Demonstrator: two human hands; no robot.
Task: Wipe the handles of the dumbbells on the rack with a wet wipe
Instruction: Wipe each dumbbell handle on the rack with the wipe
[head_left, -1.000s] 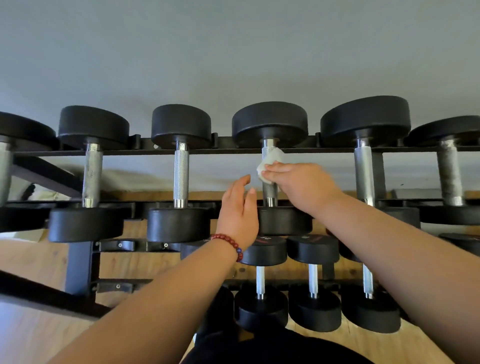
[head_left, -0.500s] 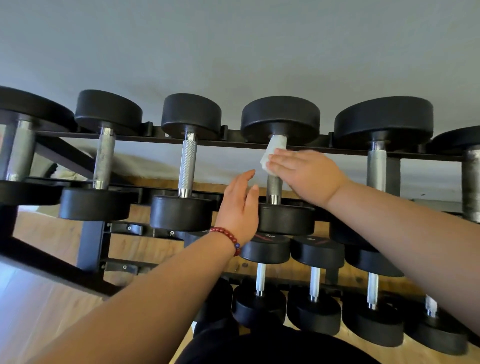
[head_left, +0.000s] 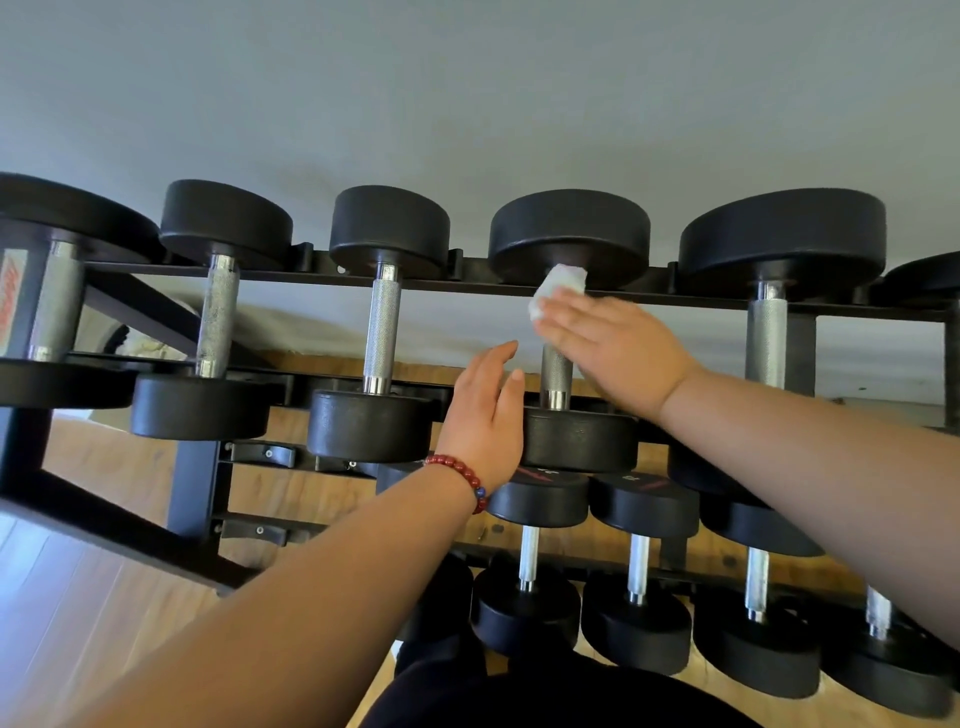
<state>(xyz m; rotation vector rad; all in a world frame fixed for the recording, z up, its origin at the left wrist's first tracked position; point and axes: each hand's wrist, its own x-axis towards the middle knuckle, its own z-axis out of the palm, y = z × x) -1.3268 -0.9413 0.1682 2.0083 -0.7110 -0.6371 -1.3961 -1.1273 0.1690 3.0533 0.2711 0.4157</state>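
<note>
Hidden first: your right hand (head_left: 618, 348) is motion-blurred and covers the upper part of the handle (head_left: 556, 374); its thumb is out of sight; most of the wet wipe (head_left: 558, 288) lies under the fingertips, with only a white wad showing at the handle's far end, up against the dumbbell's far head (head_left: 569, 228). The rack (head_left: 311, 273) is cut off at both frame edges.

Right hand: fingers flat and nearly straight across the handle, pressing the wipe onto it; your forearm comes in from the right.

Left hand (head_left: 485, 415): open, fingers straight and together, set on edge just beside the near head (head_left: 579, 441) of the same dumbbell; you cannot tell if it touches; red bead bracelet (head_left: 462, 475) at the wrist.

Room: bare knurled handle shows from below the right hand down to the near head; the left neighbour dumbbell (head_left: 382, 322) and the right neighbour dumbbell (head_left: 768, 332) stand apart from it; a lower tier of smaller dumbbells (head_left: 639, 566) sits beneath your forearms.
</note>
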